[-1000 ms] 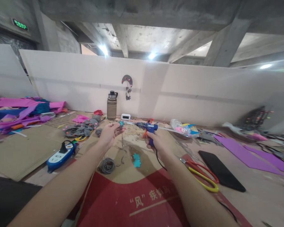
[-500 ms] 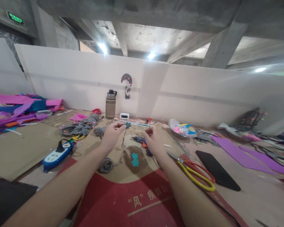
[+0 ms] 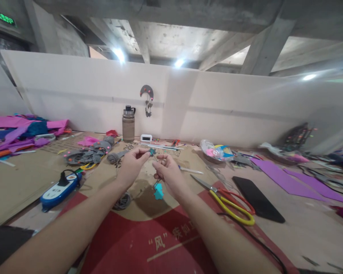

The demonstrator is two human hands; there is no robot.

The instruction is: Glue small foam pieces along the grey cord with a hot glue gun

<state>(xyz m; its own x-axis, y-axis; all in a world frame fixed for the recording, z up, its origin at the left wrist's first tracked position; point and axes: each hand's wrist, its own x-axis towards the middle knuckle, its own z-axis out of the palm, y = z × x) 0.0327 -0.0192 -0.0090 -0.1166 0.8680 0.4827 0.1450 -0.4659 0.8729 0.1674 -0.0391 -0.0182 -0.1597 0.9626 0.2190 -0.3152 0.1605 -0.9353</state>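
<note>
My left hand (image 3: 133, 165) pinches a small dark teal piece (image 3: 152, 152), probably felt, between thumb and fingertips above the cardboard. Just right of it, the fingers of my right hand (image 3: 169, 174) are closed on a thin grey cord (image 3: 157, 182) that hangs below them. Whether the cord is fastened to the piece is too small to make out. Beneath my right hand lie bright teal cutouts (image 3: 158, 191) with wavy edges, partly crossed by the cord. A coil of grey cord (image 3: 122, 201) rests below my left wrist, partly hidden by the forearm.
Scissors with yellow and red handles (image 3: 231, 207) and a black flat slab (image 3: 257, 198) lie to the right. On the left are a power strip (image 3: 61, 190) and grey felt scraps (image 3: 87, 154). A bottle (image 3: 128, 125) and small clock (image 3: 146, 138) stand at the back.
My right hand has moved left, close to my left hand, and now grips the grey cord, which earlier hung from the teal piece. The view has shifted slightly.
</note>
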